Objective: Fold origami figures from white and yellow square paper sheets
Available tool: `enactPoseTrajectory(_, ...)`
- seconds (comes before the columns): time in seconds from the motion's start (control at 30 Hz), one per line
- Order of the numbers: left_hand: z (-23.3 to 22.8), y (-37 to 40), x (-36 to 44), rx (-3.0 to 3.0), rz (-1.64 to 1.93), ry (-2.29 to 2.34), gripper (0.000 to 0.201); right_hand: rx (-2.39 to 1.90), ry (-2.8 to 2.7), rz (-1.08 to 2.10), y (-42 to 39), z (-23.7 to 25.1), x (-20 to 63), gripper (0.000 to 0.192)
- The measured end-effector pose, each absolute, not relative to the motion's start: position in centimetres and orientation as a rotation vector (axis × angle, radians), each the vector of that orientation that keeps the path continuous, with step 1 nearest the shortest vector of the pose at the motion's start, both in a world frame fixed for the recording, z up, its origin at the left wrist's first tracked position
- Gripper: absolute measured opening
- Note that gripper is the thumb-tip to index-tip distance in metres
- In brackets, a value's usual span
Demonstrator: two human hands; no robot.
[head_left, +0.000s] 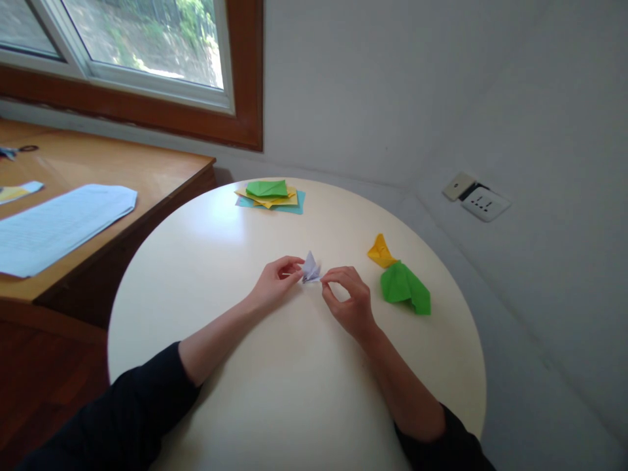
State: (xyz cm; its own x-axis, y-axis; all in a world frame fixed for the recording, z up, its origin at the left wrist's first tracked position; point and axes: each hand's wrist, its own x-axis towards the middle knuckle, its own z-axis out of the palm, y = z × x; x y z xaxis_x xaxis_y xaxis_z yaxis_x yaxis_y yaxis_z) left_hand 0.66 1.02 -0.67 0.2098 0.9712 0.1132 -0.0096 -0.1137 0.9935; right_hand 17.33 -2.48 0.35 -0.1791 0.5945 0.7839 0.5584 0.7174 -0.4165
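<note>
A small pale lavender origami piece (311, 268), with a pointed peak standing up, is held between my two hands over the round white table (275, 392). From its left side my left hand (277, 281) pinches it between thumb and fingers. My right hand (350, 301) grips its right tip between thumb and forefinger, the other fingers curled. To the right of that hand lie a folded green paper (405, 288) and a yellow folded paper piece (381, 251), which meet at their edges.
At the table's far edge sits a stack of green, yellow and blue papers (269, 196). A wooden desk (161, 167) on the left bears printed sheets (63, 222) and a dark-handled tool (27, 148). The wall with a socket (485, 202) borders the right side.
</note>
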Motion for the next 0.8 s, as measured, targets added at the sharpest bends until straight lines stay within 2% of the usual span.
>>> enactPoseTrajectory(0.3,-0.8,1.3,0.6,1.411,1.159,1.090,0.026,-1.047,-1.761,-0.058,-1.8,-0.1,18.4,0.014)
enactPoseTrajectory(0.63,-1.1,1.4,0.5,1.412,1.135,1.071,0.028,-1.264,-1.560,-0.329,0.2,-0.4,22.5,0.009)
enactPoseTrajectory(0.8,-1.2,1.3,0.4,1.408,1.132,1.083,0.028,-1.350,-1.524,-0.345,0.5,-0.6,23.3,0.009)
